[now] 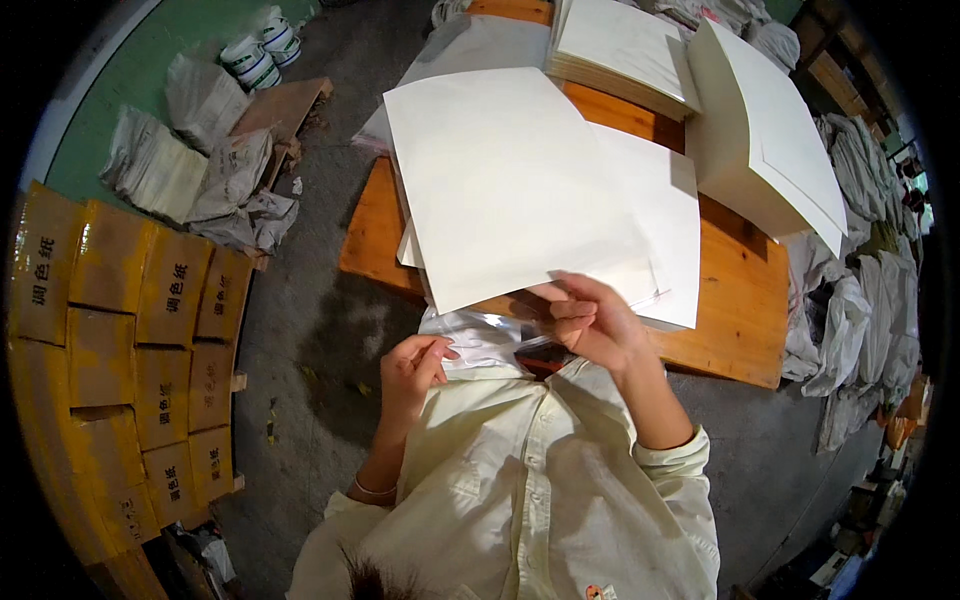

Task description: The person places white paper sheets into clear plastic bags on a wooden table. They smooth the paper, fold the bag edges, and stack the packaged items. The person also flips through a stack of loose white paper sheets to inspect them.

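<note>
A large white paper sheet point(500, 180) lies over other white sheets point(660, 210) on the wooden table in front of me. My right hand point(595, 318) is at the sheet's near edge with its fingers bent and closed; what is between them is hidden. At the table's near side, just below the sheet, a crumpled clear plastic bag point(478, 338) hangs close to my waist. My left hand point(412, 372) pinches at the left side of this plastic, thumb and fingertips together.
Stacked white paper point(625, 50) and a leaning pile of large sheets point(765, 130) occupy the table's point(735, 310) far and right parts. Taped cartons point(130, 340) rise at the left. Wrapped bundles point(155, 165) and tubs point(255, 60) stand beyond them. Plastic bags point(850, 310) heap up on the right.
</note>
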A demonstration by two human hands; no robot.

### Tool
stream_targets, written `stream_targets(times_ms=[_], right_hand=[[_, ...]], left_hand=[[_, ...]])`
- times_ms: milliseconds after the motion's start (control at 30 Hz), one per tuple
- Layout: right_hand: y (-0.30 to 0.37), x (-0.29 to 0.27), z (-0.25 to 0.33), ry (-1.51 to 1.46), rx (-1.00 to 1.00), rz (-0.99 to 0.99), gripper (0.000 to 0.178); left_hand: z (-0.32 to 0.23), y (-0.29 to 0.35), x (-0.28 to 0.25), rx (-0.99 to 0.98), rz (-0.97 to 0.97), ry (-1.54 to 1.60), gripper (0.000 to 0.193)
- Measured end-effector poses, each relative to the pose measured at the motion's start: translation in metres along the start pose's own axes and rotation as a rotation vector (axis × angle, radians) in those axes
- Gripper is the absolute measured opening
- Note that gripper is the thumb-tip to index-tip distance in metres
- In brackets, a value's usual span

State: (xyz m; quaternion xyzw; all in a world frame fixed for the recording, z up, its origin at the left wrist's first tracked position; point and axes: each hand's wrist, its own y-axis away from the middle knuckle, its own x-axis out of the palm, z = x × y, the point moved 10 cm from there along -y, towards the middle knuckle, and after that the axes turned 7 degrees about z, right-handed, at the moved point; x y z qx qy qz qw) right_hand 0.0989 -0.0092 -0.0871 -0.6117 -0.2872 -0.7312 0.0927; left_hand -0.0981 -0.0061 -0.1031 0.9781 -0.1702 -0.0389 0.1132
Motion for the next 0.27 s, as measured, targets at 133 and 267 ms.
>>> stream_targets(times_ms=[133,267], right_hand=[[0.027,0.017,-0.001,0.043,-0.007,-0.066,0.041],[0.05,0.0,-0.028,0.802,0.113,0.097,0.049]], left_hand=[[-0.004,-0.006,0.01,0.046,0.16,0.141,0.027],[0.0,-0.006,0.027,0.011,0.286,0.228,0.028]])
